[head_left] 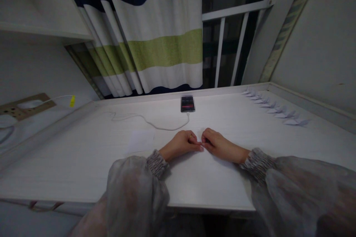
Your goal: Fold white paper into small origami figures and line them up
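My left hand [185, 142] and my right hand [218, 143] meet low over the white desk, fingertips nearly touching. Both are closed, with thumbs and fingers pinching a small piece of white paper [199, 137]. Most of that paper is hidden by the fingers, so its folded shape cannot be made out. A ring shows on a finger of my left hand. To the left of my left hand, a stack or sheet of white paper [140, 140] lies flat on the desk.
Several folded paper cranes [280, 110] stand in a row at the right rear. Toward the back edge lies a phone [187, 103], joined to a white cable [158, 127]. A power strip [30, 104] hangs on the left wall. Behind the desk [69, 163] is a curtain [167, 44].
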Tool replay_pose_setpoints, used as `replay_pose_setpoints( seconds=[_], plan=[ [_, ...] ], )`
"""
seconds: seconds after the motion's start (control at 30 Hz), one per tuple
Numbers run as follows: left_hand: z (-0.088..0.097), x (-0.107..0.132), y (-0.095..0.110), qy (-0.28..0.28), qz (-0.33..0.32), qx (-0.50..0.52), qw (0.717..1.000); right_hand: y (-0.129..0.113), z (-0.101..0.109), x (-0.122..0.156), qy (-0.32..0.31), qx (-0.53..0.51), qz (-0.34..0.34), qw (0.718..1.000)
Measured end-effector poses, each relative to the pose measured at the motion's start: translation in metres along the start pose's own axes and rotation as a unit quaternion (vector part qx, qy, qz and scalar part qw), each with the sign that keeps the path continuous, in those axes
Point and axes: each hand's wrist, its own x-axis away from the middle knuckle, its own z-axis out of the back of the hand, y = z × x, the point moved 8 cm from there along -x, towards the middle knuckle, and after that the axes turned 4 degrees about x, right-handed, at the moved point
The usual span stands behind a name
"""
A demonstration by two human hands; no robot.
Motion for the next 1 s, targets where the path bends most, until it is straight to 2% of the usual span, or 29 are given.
replay_pose_setpoints(
  seconds=[0.1, 0.2, 0.37, 0.67, 0.83, 1.0],
  plan=[
    [0.002, -0.001, -0.003, 0.044, 0.003, -0.003, 0.999, 0.0, -0.001, 0.0, 0.003, 0.003, 0.005, 1.0],
    [0.002, -0.003, -0.005, 0.053, -0.006, 0.004, 0.999, 0.0, -0.001, -0.001, 0.006, -0.002, 0.006, 1.0],
    [0.001, -0.002, -0.005, 0.029, -0.018, 0.02, 0.999, 0.0, -0.002, 0.0, -0.001, -0.001, 0.005, 1.0],
    [-0.002, 0.003, 0.004, -0.067, -0.028, -0.006, 0.997, 0.001, 0.0, 0.0, 0.01, -0.009, 0.01, 1.0],
    [-0.002, 0.004, 0.007, -0.08, -0.027, -0.015, 0.996, 0.0, 0.002, 0.002, 0.009, -0.018, 0.01, 1.0],
    [-0.001, 0.005, 0.007, -0.077, -0.021, 0.007, 0.997, 0.003, 0.004, 0.004, -0.006, -0.085, 0.002, 0.996]
  ],
)
